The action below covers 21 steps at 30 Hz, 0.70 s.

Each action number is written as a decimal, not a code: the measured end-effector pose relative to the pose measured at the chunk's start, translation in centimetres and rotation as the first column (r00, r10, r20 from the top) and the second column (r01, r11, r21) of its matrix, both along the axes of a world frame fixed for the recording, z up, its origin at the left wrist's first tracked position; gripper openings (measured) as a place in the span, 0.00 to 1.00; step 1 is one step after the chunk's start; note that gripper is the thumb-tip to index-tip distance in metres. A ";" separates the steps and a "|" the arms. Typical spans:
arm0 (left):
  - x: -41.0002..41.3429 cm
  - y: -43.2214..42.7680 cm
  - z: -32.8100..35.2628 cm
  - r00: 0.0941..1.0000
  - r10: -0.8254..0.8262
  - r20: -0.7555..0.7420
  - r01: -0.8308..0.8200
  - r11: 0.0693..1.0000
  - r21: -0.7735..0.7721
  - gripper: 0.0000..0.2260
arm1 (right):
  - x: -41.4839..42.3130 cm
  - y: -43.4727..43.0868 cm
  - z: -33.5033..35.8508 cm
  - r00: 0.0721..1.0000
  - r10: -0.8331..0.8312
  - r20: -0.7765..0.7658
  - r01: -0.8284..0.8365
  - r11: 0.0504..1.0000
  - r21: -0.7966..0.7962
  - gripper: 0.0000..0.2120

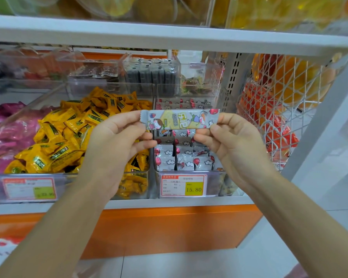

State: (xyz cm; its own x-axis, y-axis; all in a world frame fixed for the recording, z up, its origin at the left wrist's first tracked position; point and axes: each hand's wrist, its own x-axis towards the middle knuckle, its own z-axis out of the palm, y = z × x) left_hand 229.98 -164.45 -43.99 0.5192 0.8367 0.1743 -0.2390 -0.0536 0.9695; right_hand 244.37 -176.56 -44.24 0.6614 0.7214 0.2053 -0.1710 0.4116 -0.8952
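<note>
A long, flat snack bar in a grey cartoon-printed wrapper [180,119] is held level in the air between two hands, just above the clear plastic bin [213,183] of matching grey packets. The left hand [117,141] pinches its left crimped end; the right hand [231,141] pinches the right end. A heap of yellow wrapped sweets [68,135] fills the neighbouring bin.

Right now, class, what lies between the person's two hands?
A snack packet, held level; the left hand pinches one end, the right hand the other. Head view shows it.
</note>
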 end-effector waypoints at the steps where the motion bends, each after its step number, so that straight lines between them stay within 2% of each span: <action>1: 0.0 0.0 0.1 0.999 -0.039 0.010 0.039 0.999 -0.023 0.08 | 0.0 0.0 0.0 1.000 -0.005 0.024 0.005 1.000 -0.008 0.09; 3: -0.1 0.0 0.1 0.996 -0.089 -0.008 0.089 0.996 -0.003 0.09 | -0.1 0.1 0.0 0.996 -0.019 0.086 0.021 0.999 -0.028 0.09; 5: -0.2 0.0 -0.1 0.993 -0.083 -0.086 0.091 0.991 0.101 0.14 | -0.2 0.0 0.0 0.992 -0.017 0.125 0.021 0.999 -0.036 0.09; 8: -0.2 -0.2 0.0 0.989 -0.069 -0.129 0.097 0.970 0.224 0.11 | -0.3 -0.3 0.3 0.988 0.002 0.153 0.007 0.998 -0.055 0.08; 11: -0.4 -0.2 0.0 0.986 -0.038 -0.161 0.093 0.931 0.352 0.15 | -0.2 -0.4 0.1 0.940 -0.080 0.331 0.129 0.983 -0.129 0.05; 13: -0.5 -0.2 0.0 0.983 0.013 -0.181 0.070 0.894 0.442 0.18 | -0.3 -0.3 0.0 0.923 -0.084 0.376 0.140 0.982 -0.124 0.03; 16: -0.3 -0.2 0.0 0.982 0.043 -0.183 0.050 0.877 0.478 0.22 | -0.4 -0.3 0.0 0.881 -0.074 0.467 0.155 0.978 -0.137 0.11; 21: -0.2 -0.5 0.1 0.982 -0.021 -0.185 0.107 0.876 0.470 0.23 | -0.5 -0.4 0.2 0.857 -0.120 0.502 0.202 0.973 -0.112 0.07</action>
State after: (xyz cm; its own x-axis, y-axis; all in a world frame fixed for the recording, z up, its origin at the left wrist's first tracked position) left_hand 229.75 -164.97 -43.93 0.6265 0.6382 0.4474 -0.0928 -0.5089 0.8558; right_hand 243.83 -177.00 -44.03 0.6147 0.6630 0.4273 0.3617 0.2444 -0.8997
